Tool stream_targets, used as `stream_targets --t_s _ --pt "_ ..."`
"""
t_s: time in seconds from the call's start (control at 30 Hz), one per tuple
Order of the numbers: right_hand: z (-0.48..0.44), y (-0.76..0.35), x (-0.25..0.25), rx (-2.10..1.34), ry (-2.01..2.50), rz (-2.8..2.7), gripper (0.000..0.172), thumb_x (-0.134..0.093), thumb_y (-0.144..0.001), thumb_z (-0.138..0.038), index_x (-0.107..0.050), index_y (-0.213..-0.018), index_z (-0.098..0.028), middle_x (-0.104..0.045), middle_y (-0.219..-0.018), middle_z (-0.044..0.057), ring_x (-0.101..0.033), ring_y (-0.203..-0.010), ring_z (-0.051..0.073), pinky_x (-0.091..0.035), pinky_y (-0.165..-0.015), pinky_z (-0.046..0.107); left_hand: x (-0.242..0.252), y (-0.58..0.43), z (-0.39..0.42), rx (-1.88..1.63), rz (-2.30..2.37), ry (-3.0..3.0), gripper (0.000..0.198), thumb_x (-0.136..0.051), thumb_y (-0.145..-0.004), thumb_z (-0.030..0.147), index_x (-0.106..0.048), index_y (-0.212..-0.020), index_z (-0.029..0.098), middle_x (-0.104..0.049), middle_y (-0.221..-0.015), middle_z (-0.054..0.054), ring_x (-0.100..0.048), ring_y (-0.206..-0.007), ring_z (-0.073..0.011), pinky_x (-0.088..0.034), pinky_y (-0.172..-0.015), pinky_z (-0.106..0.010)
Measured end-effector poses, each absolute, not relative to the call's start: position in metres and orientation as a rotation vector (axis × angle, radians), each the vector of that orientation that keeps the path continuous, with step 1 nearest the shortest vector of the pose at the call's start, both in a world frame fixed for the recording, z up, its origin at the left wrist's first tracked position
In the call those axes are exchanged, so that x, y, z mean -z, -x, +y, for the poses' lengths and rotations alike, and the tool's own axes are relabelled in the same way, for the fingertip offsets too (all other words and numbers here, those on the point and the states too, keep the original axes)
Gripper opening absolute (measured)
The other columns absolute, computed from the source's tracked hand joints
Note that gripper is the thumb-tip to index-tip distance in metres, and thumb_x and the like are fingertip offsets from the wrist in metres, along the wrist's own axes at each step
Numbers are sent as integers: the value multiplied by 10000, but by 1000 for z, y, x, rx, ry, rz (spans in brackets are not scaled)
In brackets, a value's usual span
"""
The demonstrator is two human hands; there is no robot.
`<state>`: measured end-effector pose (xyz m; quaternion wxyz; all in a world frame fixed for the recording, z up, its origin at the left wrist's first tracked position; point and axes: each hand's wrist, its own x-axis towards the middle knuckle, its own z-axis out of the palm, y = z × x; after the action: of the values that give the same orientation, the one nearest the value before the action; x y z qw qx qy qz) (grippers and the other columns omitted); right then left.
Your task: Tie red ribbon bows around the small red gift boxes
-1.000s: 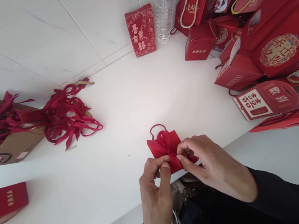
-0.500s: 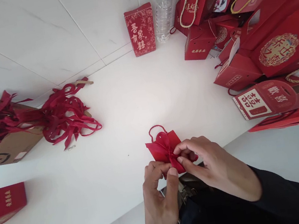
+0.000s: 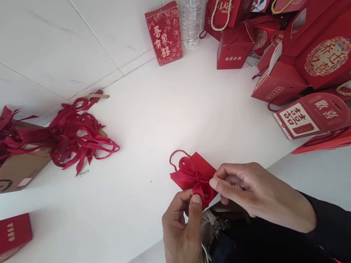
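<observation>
A small red gift bag [image 3: 205,165] with a thin cord handle lies at the table's front edge, just before my body. On it sits a red ribbon bow [image 3: 188,178], knotted in the middle with its loops spread. My left hand [image 3: 182,223] pinches the bow's lower loop between thumb and forefinger. My right hand [image 3: 255,190] is closed at the bag's right side, thumb tip against the bow's edge. The ribbon between its fingers is mostly hidden by them.
Loose red ribbons [image 3: 76,135] spill from a cardboard box [image 3: 28,164] at the left. A red box [image 3: 7,238] stands at the front left. By the wall are a red patterned box [image 3: 165,33] and a plastic bottle [image 3: 191,10]. Several red gift boxes [image 3: 325,55] crowd the right.
The gift bag and bow have shifted slightly left and turned. My right hand has drawn away from the knot toward the right, and the lower loop looks rounder.
</observation>
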<state>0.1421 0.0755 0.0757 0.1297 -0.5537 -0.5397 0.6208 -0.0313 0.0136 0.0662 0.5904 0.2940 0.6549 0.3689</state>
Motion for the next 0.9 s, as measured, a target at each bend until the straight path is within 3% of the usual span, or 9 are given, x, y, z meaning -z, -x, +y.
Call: stream_targets --t_s 0.13,0.23,0.43,0.53,0.7,0.9 --pt "75 -141 -73 -2016 1612 -1475 268 -608 -944 -462 -659 -873 -209 -665 -626 -43 -426 -319 43 -314 -311 163 -62 34 15 -871 1478 -694 333 -622 -927 485 -722 -1041 188 -716 -943 -37 -598 -839 -159 -464 -799 -270" --pt "79 -141 -68 -2216 1479 -1300 292 -611 -945 -471 -658 -895 -188 -642 -571 -46 -412 -281 29 -251 -284 135 -63 34 15 -865 1488 -698 331 -625 -924 482 -729 -1020 183 -717 -923 -38 -590 -812 -155 -464 -785 -264" --pt "86 -142 -58 -2612 1185 -568 293 -706 -871 -461 -609 -828 -188 -508 -435 -107 -263 -231 15 -203 -245 129 -68 31 17 -871 1516 -669 318 -637 -907 475 -736 -981 182 -702 -892 -41 -564 -784 -160 -455 -752 -263" --pt "83 -143 -59 -2612 1200 -553 366 -638 -916 -498 -579 -743 -181 -525 -430 -86 -259 -214 13 -210 -238 138 -69 31 16 -861 1521 -692 308 -641 -902 472 -736 -955 184 -671 -827 -28 -536 -761 -157 -443 -731 -256" --pt "74 -147 -63 -2480 1288 -976 328 -645 -935 -499 -641 -982 -174 -621 -522 -62 -423 -268 18 -233 -275 98 -68 30 16 -856 1513 -685 302 -631 -908 472 -726 -938 187 -645 -794 -20 -515 -763 -160 -444 -740 -259" --pt "70 -140 -60 -2538 1225 -543 333 -692 -869 -515 -606 -911 -196 -496 -449 -118 -282 -242 20 -230 -254 130 -68 30 14 -845 1522 -674 314 -641 -894 486 -717 -925 183 -641 -780 -16 -515 -750 -159 -439 -714 -256"
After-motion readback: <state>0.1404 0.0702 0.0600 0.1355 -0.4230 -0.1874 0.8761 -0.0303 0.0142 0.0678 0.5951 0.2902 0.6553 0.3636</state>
